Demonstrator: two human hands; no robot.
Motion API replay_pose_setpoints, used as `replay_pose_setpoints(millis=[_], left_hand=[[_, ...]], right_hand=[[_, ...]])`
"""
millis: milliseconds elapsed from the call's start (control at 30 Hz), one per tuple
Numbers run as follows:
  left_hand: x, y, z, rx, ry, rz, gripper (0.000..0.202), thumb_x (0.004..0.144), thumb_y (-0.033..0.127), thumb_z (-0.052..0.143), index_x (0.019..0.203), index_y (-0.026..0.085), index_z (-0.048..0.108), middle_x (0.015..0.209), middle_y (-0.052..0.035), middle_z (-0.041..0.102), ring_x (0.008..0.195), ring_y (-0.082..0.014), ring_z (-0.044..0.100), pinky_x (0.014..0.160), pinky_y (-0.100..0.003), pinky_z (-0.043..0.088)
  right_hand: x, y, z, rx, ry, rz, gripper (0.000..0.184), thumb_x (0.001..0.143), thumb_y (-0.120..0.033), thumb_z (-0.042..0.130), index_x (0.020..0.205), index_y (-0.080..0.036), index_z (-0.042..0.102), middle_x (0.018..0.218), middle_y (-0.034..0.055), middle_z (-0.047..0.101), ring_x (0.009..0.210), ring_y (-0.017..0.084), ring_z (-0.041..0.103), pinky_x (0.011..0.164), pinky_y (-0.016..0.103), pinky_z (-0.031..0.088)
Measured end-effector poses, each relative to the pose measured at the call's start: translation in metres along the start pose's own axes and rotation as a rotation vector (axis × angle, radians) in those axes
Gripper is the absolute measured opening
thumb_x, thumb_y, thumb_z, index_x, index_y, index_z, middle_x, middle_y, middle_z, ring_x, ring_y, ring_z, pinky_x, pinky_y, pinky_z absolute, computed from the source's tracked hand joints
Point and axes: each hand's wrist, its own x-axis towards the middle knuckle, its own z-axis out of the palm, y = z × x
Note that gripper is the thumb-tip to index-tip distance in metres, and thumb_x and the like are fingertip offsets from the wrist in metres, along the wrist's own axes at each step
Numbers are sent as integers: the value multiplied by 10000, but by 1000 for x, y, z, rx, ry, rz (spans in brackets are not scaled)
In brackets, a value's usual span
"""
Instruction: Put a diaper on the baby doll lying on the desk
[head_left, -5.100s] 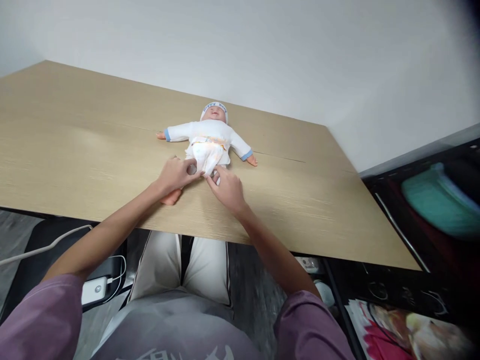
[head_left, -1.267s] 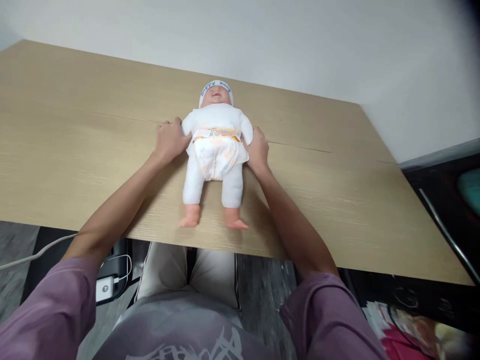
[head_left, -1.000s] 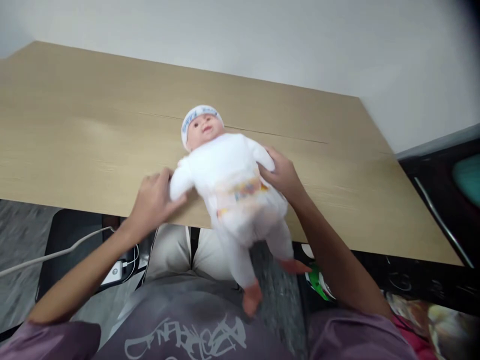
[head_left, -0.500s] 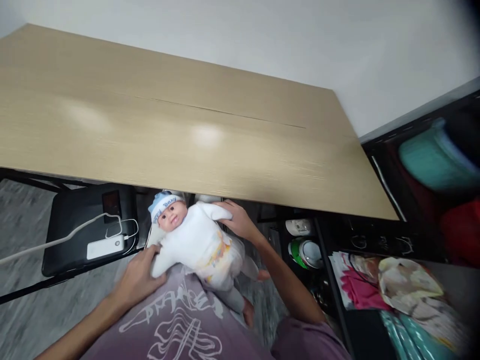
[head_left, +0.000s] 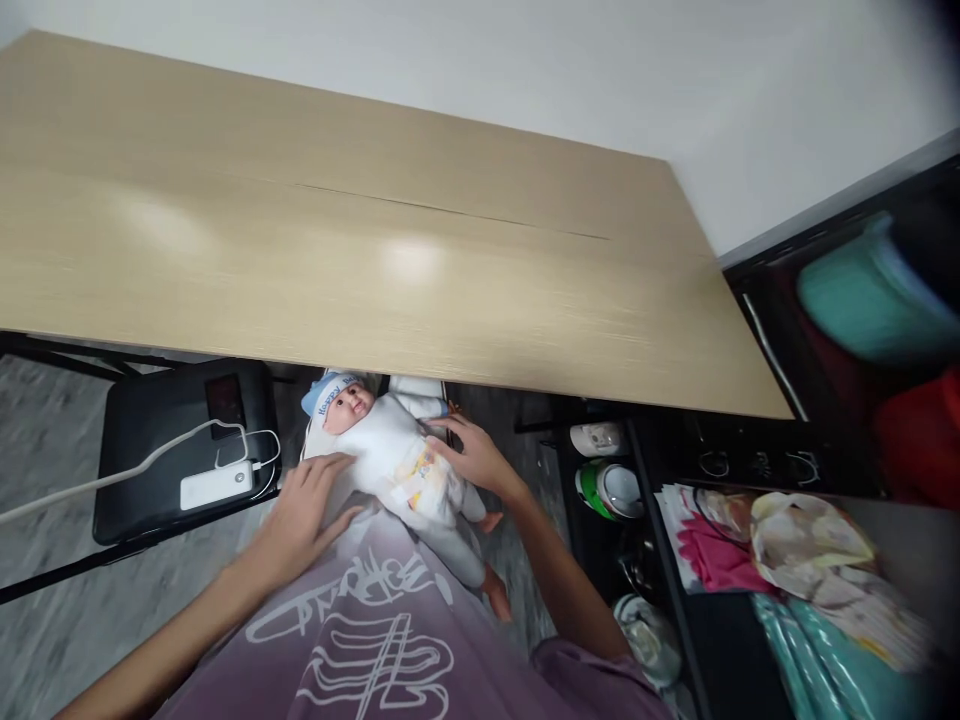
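A baby doll [head_left: 375,445] in a blue-and-white cap, white top and printed diaper lies on its back at my lap, below the table's near edge. Its head points to the upper left and its bare feet to the lower right. My left hand [head_left: 304,510] rests over the doll's arm on the left, fingers extended and thumb spread away. On the other side, my right hand [head_left: 474,455] lies against the doll's side by the diaper, with its fingers stretched and apart. The doll's left-side arm is mostly hidden under my hand.
A wide wooden table [head_left: 420,300] spans the view ahead. At left, a white power bank [head_left: 217,485] with cables lies on a black seat [head_left: 150,430]. To the right stands a dark shelf holding cans, a pink cloth [head_left: 712,550] and teal packets [head_left: 817,650].
Both hands have loosened from the doll's arms, their fingers now extended. The doll lies slightly farther under the table edge, and its right-side arm has dropped back from my right hand.
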Motion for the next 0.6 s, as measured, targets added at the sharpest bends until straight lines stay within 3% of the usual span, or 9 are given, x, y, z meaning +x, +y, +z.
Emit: replay_pose_setpoints(millis=[100, 233, 333, 467, 600], left_hand=[[41, 20, 3, -142, -90, 210, 407, 1217, 430, 551, 1601, 299, 585, 1556, -119, 722, 1428, -323, 663, 1198, -500, 527], [82, 24, 26, -89, -149, 418, 373, 1216, 407, 566, 1540, 244, 655, 1462, -135, 764, 1326, -332, 676, 1112, -495, 512], [94, 18, 35, -23, -163, 466, 363, 1210, 431, 573, 1483, 225, 694, 1431, -149, 755, 1256, -333, 660, 1073, -489, 499], [101, 17, 33, -50, -167, 470, 309, 1212, 442, 564, 1316, 211, 739, 1354, -142, 753, 1185, -307, 625, 1037, -463, 480], [102, 24, 29, -125, -162, 440, 252, 1221, 399, 543, 1237, 208, 707, 1351, -130, 735, 1201, -293, 608, 1043, -442, 463]], right_hand=[[-12, -10, 4, 11, -4, 41, 289, 1088, -445, 740, 1294, -261, 825, 1256, 84, 826, 1174, 279, 780, 1081, 440, 605], [-11, -4, 13, 13, 75, 43, 220, 1105, -367, 648, 1118, -254, 836, 1116, 69, 839, 1049, 259, 775, 1002, 407, 598], [-1, 12, 13, 5, 108, 53, 244, 1100, -343, 613, 1039, -245, 827, 1072, 73, 846, 992, 257, 769, 969, 397, 600], [11, 30, 6, -80, 198, 105, 236, 1092, -325, 593, 1059, -233, 808, 1110, 99, 825, 988, 262, 761, 982, 410, 611], [10, 19, 4, -123, 219, 52, 275, 1107, -341, 628, 1296, -224, 791, 1248, 140, 794, 1193, 316, 728, 1161, 510, 571]])
